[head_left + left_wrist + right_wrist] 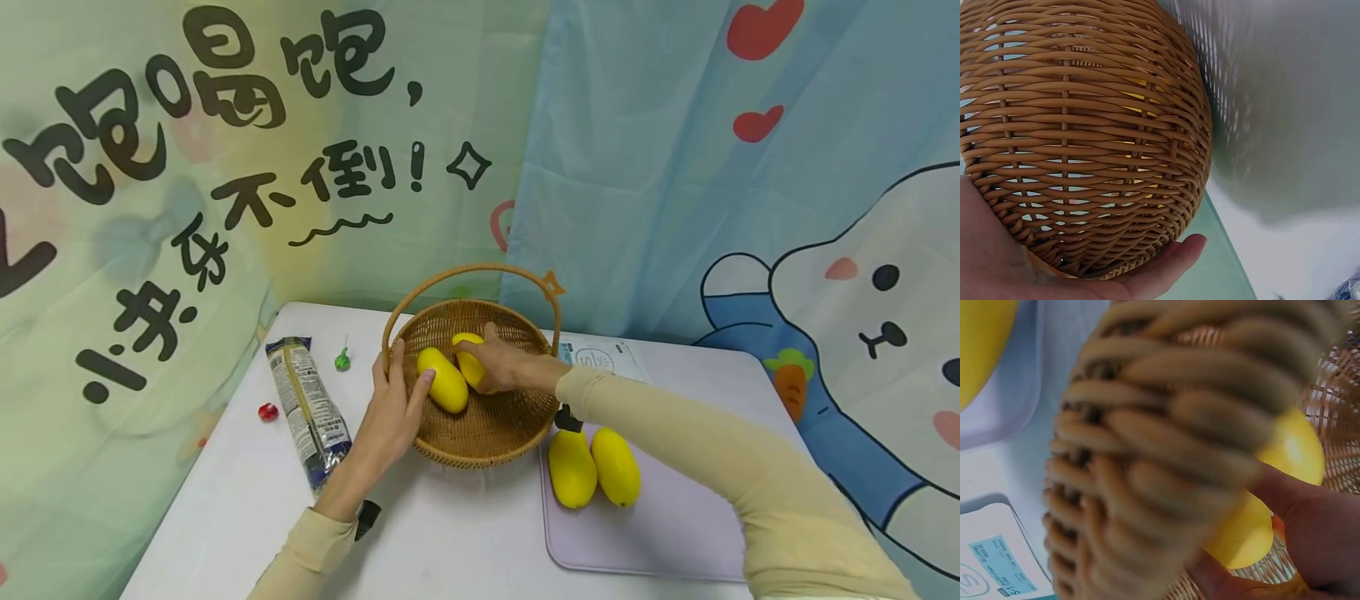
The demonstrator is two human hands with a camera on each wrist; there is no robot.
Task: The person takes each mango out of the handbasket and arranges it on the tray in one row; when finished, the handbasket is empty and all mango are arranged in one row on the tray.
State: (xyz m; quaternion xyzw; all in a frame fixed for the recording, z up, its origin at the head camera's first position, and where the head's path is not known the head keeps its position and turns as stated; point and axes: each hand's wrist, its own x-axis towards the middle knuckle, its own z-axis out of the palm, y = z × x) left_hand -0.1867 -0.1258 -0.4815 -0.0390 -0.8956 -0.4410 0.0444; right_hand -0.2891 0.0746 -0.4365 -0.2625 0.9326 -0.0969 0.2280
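Observation:
A brown wicker basket (480,454) with a tall arched handle stands on the table, tipped so that its inside shows in the head view. My left hand (393,408) grips its left rim; the left wrist view shows the woven outside (1085,137) close up. Inside lie two yellow mangoes. One mango (442,382) is beside my left thumb. Reaching over the right rim, my right hand (504,360) holds the other mango (471,367) between thumb and fingers. In the right wrist view the blurred rim (1166,425) hides part of this mango (1247,534).
Two more mangoes, one left (572,471) and one right (617,468), lie on a pale purple board (660,542). A long snack packet (303,400) lies left, near a green lollipop (342,360) and a red wrapped sweet (267,412). A white packet (600,358) is behind the right forearm.

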